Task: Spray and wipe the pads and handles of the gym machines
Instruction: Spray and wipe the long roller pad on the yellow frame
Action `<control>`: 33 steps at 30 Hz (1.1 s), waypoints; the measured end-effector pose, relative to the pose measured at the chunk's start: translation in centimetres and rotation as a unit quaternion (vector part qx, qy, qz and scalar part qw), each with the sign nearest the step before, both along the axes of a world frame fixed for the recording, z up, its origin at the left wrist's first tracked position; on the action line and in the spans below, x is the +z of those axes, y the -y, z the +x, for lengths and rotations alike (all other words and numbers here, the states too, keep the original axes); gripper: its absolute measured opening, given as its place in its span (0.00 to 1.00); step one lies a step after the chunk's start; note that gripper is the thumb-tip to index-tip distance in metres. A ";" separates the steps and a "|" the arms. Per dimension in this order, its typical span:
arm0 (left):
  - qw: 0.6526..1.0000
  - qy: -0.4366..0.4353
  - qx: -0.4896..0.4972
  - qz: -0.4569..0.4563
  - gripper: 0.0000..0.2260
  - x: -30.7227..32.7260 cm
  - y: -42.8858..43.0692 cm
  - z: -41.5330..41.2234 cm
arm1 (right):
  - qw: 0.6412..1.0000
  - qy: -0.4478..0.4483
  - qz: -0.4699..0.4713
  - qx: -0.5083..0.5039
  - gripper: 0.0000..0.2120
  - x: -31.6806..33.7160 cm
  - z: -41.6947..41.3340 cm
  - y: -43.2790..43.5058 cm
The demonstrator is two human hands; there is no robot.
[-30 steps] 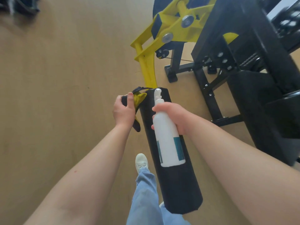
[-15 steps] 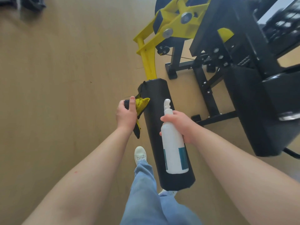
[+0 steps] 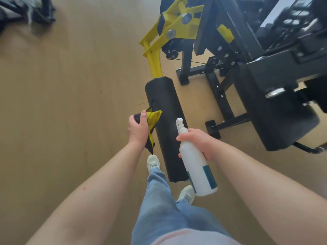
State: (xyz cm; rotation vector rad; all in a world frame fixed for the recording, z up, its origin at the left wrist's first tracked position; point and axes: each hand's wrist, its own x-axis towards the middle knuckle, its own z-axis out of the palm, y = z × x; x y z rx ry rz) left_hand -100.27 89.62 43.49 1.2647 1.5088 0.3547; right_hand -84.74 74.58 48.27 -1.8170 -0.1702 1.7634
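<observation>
The cloth in the left fingers looked soft, napped; the bottle in the right fingers was smooth white plastic; the pad between them, matt black.

The pad is plain matte black. Beyond its far end the arm is bright yellow, with silver bolts. Left of the pad, the cloth is part yellow, part black. Right of the pad, the bottle is white with teal label blocks, and the frame is black. Under the pad the floor is tan wood grain. By its near end the jeans are pale blue and the shoes white.
</observation>
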 end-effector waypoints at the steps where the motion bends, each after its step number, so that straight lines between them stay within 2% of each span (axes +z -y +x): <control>1: 1.000 -0.002 0.001 -0.006 0.19 0.1 0.6 -0.3 | 1.000 0.005 -0.002 0.010 0.16 0.2 -0.1 0.7; 6: 0.999 0.002 0.007 -0.031 0.17 0.5 3.4 -1.3 | 0.997 0.024 -0.022 0.077 0.14 0.3 -0.5 4.1; 11: 0.999 0.011 0.012 -0.040 0.14 0.5 5.9 -2.0 | 0.981 0.105 -0.043 0.156 0.15 -0.9 -1.5 6.9; 17: 0.999 0.003 -0.026 -0.020 0.16 0.7 8.4 -2.0 | 0.968 0.083 -0.069 0.226 0.17 -1.5 -1.7 9.6; 21: 0.994 0.014 -0.097 0.041 0.14 1.3 10.4 -1.5 | 0.983 0.081 -0.060 0.153 0.15 -2.1 -1.1 10.7; 23: 0.980 0.025 -0.175 0.088 0.11 1.3 11.6 -1.3 | 0.989 0.086 -0.054 0.103 0.17 -2.6 -0.4 11.3; 25: 0.934 0.020 -0.309 0.176 0.08 0.7 12.9 -1.4 | 0.992 0.098 -0.052 0.055 0.20 -3.2 0.1 12.0; 26: 0.886 0.012 -0.391 0.251 0.08 -0.1 13.6 -1.6 | 0.992 0.107 -0.053 0.033 0.20 -3.4 0.4 12.3; 27: 0.819 0.002 -0.471 0.329 0.08 -1.4 14.3 -1.8 | 0.992 0.114 -0.055 0.009 0.20 -3.7 0.7 12.6; 28: 0.751 -0.006 -0.533 0.391 0.08 -2.8 15.1 -2.0 | 0.992 0.111 -0.057 -0.016 0.20 -4.0 1.1 13.0; 29: 0.699 -0.019 -0.571 0.429 0.08 -3.8 15.8 -2.2 | 0.992 0.101 -0.059 -0.036 0.20 -4.1 1.3 13.2; 31: 0.650 -0.060 -0.601 0.462 0.08 -5.2 17.0 -2.1 | 0.994 0.088 -0.059 -0.041 0.18 -4.3 1.7 13.4; 33: 0.631 -0.104 -0.612 0.465 0.07 -5.7 17.4 -1.7 | 0.994 0.092 -0.058 -0.017 0.16 -4.6 1.9 13.3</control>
